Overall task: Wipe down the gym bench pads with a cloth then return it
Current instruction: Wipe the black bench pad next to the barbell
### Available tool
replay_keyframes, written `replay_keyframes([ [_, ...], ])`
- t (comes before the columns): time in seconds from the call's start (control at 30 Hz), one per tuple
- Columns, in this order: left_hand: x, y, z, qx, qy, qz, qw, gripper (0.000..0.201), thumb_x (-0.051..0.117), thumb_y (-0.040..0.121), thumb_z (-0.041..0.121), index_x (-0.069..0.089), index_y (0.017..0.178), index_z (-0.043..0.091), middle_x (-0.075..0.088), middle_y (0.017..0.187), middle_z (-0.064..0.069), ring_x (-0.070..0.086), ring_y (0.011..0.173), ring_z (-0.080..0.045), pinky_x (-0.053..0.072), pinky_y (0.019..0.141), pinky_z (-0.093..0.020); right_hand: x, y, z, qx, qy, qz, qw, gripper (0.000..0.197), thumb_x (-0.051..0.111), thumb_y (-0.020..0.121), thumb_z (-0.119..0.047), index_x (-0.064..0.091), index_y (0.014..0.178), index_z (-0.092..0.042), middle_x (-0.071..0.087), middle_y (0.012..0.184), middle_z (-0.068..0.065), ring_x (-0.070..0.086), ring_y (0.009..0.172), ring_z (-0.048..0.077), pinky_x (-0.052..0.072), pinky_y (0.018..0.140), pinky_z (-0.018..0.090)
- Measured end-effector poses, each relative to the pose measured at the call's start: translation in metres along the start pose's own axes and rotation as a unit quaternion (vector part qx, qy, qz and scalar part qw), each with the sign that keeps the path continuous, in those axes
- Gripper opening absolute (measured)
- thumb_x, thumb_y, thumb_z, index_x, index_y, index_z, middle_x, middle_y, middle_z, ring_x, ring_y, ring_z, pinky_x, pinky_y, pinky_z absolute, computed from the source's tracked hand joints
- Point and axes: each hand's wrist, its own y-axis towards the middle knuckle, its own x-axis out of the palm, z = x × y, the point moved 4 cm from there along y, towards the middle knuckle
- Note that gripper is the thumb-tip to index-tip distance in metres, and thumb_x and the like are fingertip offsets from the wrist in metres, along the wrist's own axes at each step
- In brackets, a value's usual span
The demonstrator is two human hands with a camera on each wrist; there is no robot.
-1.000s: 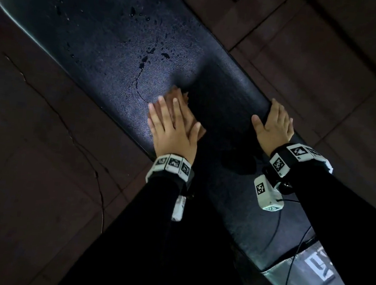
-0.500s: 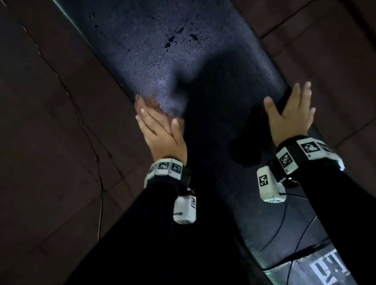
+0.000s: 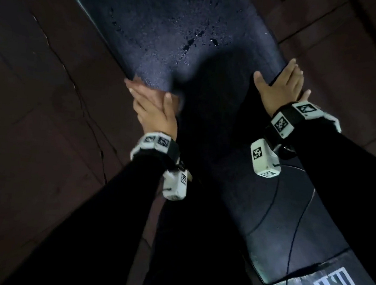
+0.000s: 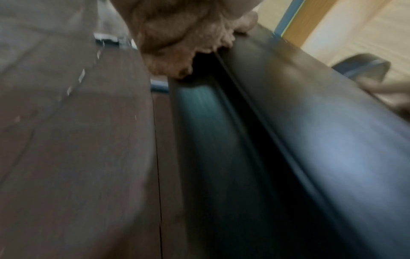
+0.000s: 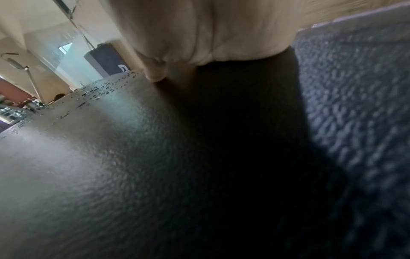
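Two hands on the bench pad (image 3: 168, 49): left hand (image 3: 153, 107) flat, fingers together, pressing the tan cloth (image 4: 177, 40) onto its nine o'clock edge; droplets (image 3: 191, 42) wait toward one o'clock. Right hand (image 3: 280, 86), fingers straight, braces the three o'clock edge.

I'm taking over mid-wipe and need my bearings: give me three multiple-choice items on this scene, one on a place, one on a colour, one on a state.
1. Where is the cloth?
A. at the pad's left edge, under the left hand
B. on the floor
C. under the right hand

2. What colour is the cloth?
A. white
B. tan-brown
C. blue

3. How is the bench pad beyond the hands?
A. dry
B. torn
C. beaded with droplets

Answers:
1 A: the left hand presses it at that edge.
2 B: the left wrist view shows tan fabric.
3 C: droplets sit ahead, while the right hand rests flat at the right edge.
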Motion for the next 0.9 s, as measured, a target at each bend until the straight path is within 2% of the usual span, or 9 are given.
replay_keyframes([
  [0.1, -0.012, 0.049, 0.008, 0.004, 0.015, 0.022, 1.0, 0.083, 0.045, 0.096, 0.044, 0.0, 0.148, -0.002, 0.026, 0.145, -0.029, 0.044, 0.123, -0.041, 0.036, 0.101, -0.041, 0.0, 0.002, 0.0, 0.003, -0.003, -0.018, 1.0, 0.098, 0.045, 0.08, -0.07, 0.001, 0.15, -0.016, 0.006, 0.158, 0.004, 0.003, 0.145, 0.019, -0.003, 0.114, 0.05],
  [0.2, -0.016, 0.063, 0.012, -0.008, 0.018, 0.021, 1.0, 0.081, 0.043, 0.097, 0.044, 0.001, 0.149, -0.001, 0.029, 0.143, -0.028, 0.046, 0.121, -0.039, 0.037, 0.099, -0.04, 0.0, 0.004, 0.0, 0.014, -0.009, -0.068, 0.998, 0.107, 0.045, 0.075, -0.076, -0.005, 0.149, -0.018, -0.001, 0.158, 0.004, -0.003, 0.145, 0.02, -0.007, 0.113, 0.051],
  [0.43, -0.004, -0.006, 0.003, -0.025, -0.008, 0.009, 1.0, 0.078, 0.054, 0.094, 0.034, 0.012, 0.147, -0.006, 0.037, 0.133, -0.032, 0.047, 0.113, -0.042, 0.035, 0.095, -0.038, 0.0, 0.008, 0.003, 0.035, -0.01, -0.12, 0.992, 0.119, 0.049, 0.066, -0.082, -0.011, 0.148, -0.021, -0.009, 0.158, 0.001, -0.01, 0.144, 0.018, -0.012, 0.112, 0.049],
  [0.57, 0.001, -0.015, 0.001, -0.049, 0.005, -0.02, 0.999, 0.084, 0.052, 0.093, 0.039, 0.007, 0.146, -0.007, 0.037, 0.132, -0.033, 0.047, 0.112, -0.043, 0.037, 0.097, -0.043, 0.0, 0.011, 0.004, 0.044, -0.009, -0.131, 0.99, 0.123, 0.051, 0.061, -0.083, -0.011, 0.148, -0.023, -0.009, 0.157, 0.0, -0.011, 0.144, 0.017, -0.011, 0.112, 0.05],
  [0.63, -0.001, 0.003, 0.006, -0.044, 0.017, 0.004, 0.999, 0.086, 0.049, 0.092, 0.045, 0.008, 0.146, -0.008, 0.038, 0.132, -0.032, 0.048, 0.111, -0.044, 0.038, 0.096, -0.046, 0.001, 0.012, 0.005, 0.05, -0.003, -0.132, 0.99, 0.119, 0.049, 0.063, -0.084, -0.01, 0.148, -0.024, -0.008, 0.157, -0.001, -0.01, 0.144, 0.016, -0.012, 0.112, 0.049],
  [0.7, -0.007, 0.032, 0.014, -0.038, 0.031, 0.035, 0.998, 0.089, 0.038, 0.089, 0.055, 0.008, 0.146, -0.007, 0.038, 0.135, -0.03, 0.047, 0.114, -0.043, 0.035, 0.097, -0.045, 0.001, 0.013, 0.005, 0.055, 0.003, -0.126, 0.99, 0.114, 0.046, 0.066, -0.083, -0.007, 0.148, -0.025, -0.006, 0.157, -0.001, -0.009, 0.144, 0.016, -0.011, 0.112, 0.049],
  [0.77, -0.013, 0.069, 0.02, -0.028, 0.054, 0.052, 0.997, 0.085, 0.038, 0.093, 0.052, 0.007, 0.147, -0.006, 0.033, 0.141, -0.028, 0.044, 0.12, -0.041, 0.032, 0.099, -0.043, 0.002, 0.014, 0.005, 0.06, 0.009, -0.121, 0.991, 0.109, 0.043, 0.068, -0.083, -0.004, 0.149, -0.025, -0.004, 0.158, -0.001, -0.007, 0.144, 0.016, -0.01, 0.112, 0.049],
  [0.83, -0.022, 0.107, 0.024, -0.003, 0.082, 0.06, 0.995, 0.081, 0.043, 0.096, 0.045, 0.005, 0.148, -0.004, 0.023, 0.15, -0.027, 0.035, 0.131, -0.04, 0.027, 0.105, -0.042, 0.003, 0.016, 0.006, 0.065, 0.014, -0.114, 0.991, 0.101, 0.038, 0.074, -0.08, -0.002, 0.149, -0.026, -0.001, 0.158, -0.001, -0.005, 0.144, 0.016, -0.009, 0.113, 0.049],
  [0.9, -0.031, 0.14, 0.03, 0.03, 0.122, 0.062, 0.99, 0.081, 0.041, 0.095, 0.049, 0.007, 0.149, 0.0, 0.01, 0.155, -0.023, 0.021, 0.141, -0.036, 0.021, 0.111, -0.044, 0.003, 0.016, 0.007, 0.069, 0.02, -0.107, 0.992, 0.091, 0.036, 0.08, -0.075, 0.001, 0.149, -0.027, 0.001, 0.158, -0.002, -0.004, 0.144, 0.016, -0.008, 0.114, 0.049],
])
